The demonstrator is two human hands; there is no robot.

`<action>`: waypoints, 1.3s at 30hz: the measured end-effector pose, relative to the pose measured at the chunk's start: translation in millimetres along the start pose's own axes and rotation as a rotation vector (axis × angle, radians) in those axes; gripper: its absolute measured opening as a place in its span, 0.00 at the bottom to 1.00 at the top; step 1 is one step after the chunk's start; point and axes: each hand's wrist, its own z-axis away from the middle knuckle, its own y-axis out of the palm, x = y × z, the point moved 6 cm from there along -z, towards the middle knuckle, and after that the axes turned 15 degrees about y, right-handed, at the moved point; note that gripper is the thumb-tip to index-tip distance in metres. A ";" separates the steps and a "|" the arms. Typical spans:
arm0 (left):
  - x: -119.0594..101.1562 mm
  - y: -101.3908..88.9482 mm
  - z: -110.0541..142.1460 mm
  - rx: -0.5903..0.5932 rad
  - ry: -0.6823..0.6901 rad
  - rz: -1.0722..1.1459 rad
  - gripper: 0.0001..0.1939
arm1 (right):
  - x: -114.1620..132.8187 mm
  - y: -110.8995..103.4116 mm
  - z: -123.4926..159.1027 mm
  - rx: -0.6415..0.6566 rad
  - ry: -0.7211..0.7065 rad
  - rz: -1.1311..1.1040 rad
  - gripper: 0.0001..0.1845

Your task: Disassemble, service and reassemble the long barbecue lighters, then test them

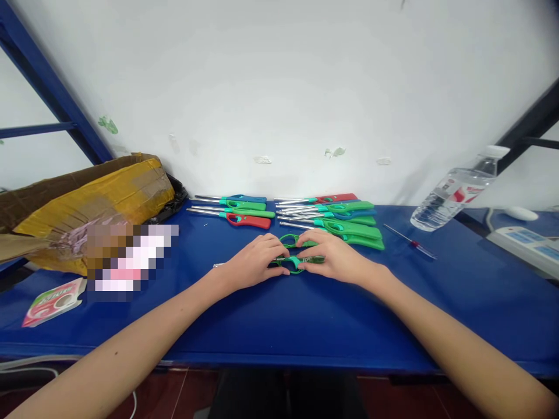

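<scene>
One head-worn camera looks forward and down, near the blue table (288, 320), facing the white wall (288, 87).

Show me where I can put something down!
The table is bare between the left forearm and right forearm, and between the right forearm and power strip. It's crowded along the wall with lighters, and far left, by the box.

Lighter (294, 262) partly hidden by fingers (273, 250)
</scene>
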 end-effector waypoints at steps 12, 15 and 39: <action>3.2 -1.5 1.7 -0.069 0.010 -0.028 0.13 | 2.4 -0.7 -0.6 -0.011 -0.015 0.012 0.09; 4.1 -1.4 2.0 -0.082 0.005 -0.054 0.13 | 4.2 -1.1 -0.6 0.014 0.002 0.027 0.10; 5.0 -3.9 2.9 -0.145 0.013 -0.129 0.11 | -0.8 -3.8 0.9 0.048 0.046 0.086 0.11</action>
